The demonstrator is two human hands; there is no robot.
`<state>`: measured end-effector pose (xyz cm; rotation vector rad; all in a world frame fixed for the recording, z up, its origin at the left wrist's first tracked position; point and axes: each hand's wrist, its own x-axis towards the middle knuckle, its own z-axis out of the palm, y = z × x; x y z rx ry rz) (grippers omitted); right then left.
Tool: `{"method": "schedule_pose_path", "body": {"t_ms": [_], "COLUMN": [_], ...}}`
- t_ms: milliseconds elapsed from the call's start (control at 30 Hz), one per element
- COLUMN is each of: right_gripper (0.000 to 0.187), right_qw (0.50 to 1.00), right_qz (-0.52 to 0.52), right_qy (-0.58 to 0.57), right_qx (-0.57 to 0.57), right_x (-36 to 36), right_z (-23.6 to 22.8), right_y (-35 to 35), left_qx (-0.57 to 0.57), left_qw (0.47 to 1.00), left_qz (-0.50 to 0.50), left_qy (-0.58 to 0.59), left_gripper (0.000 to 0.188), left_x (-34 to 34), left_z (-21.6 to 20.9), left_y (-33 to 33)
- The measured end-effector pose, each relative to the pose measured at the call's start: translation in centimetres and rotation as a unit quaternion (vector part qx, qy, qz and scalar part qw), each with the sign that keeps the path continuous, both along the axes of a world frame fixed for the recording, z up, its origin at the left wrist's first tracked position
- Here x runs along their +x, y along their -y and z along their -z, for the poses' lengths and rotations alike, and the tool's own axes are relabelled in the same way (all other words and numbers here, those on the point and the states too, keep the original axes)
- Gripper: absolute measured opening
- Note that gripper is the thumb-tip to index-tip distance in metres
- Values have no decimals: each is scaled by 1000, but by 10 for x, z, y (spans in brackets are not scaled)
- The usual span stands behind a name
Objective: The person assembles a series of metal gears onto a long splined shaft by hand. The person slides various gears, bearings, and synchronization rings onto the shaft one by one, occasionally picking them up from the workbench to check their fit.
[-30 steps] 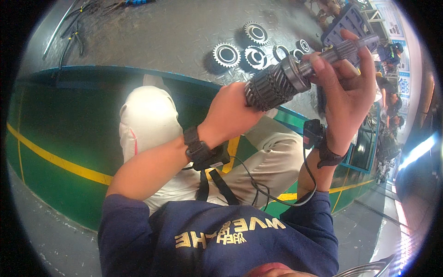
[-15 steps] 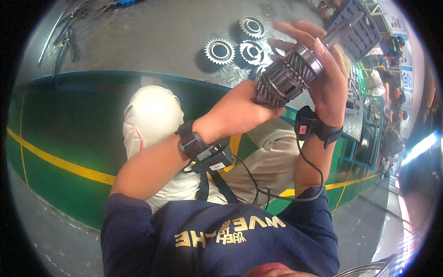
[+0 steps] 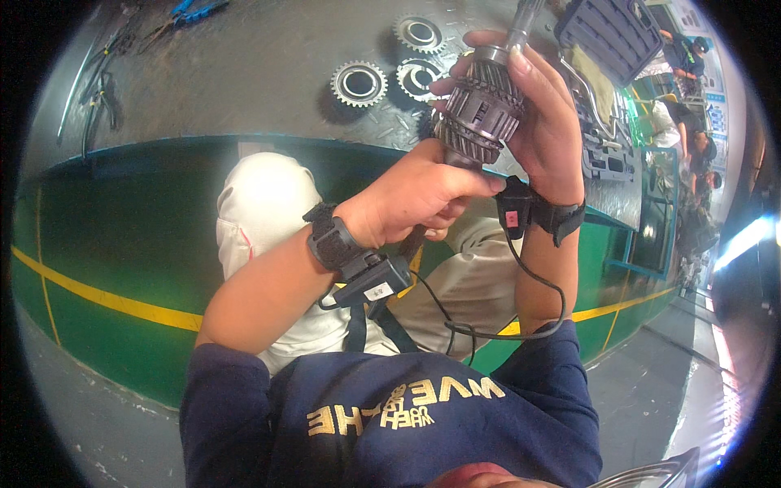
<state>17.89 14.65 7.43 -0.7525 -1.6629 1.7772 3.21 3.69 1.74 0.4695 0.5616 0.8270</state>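
Well, the geared shaft (image 3: 482, 114) sits in 2 hands (image 3: 411, 195) (image 3: 550, 134) — left lower, right upper.

Gold lettering (image 3: 419, 418) on navy shirt (image 3: 382, 455); illegible white label (image 3: 378, 291) and pink label (image 3: 512, 219) on black wrist boxes (image 3: 394, 273).

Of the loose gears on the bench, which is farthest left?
The toothed gear lying alone with a gap to its right; the upper gear and third gear, by your right hand, lie farther right.
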Motion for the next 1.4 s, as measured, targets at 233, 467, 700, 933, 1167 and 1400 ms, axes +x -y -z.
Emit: {"method": "schedule_pose_path", "body": {"t_ms": [233,467,700,933,1167,1400], "right_gripper": [52,39,55,60,90,88], "right_qw": [997,998,992,991,995,988], "right_qz": [-21,35,-27,-3,-36,-86], "right_qy": [-7,-46,-1,19,-70,-76], "right_qx": [77,19,123,129,63,108], "right_x": [4,4,11,10,5,8], "right_z": [-2,-1,0,-2,3,-2], "right_y": [8,9,11,18,15,19], "left_qx": [13,43,51,52,125,141], "left_qw": [999,994,989,988,968,960], "left_qz": [11,-34,-61,-61,-107,-140], "left_qy": [-27,-99,-123,-131,-187,-198], "left_gripper": [18,18,24,24,24,32], "left_x": [3,5,13,11,13,13], "left_z": [5,4,-1,4,4,13], "left_y": [-3,-2,1,3,4,6]}}
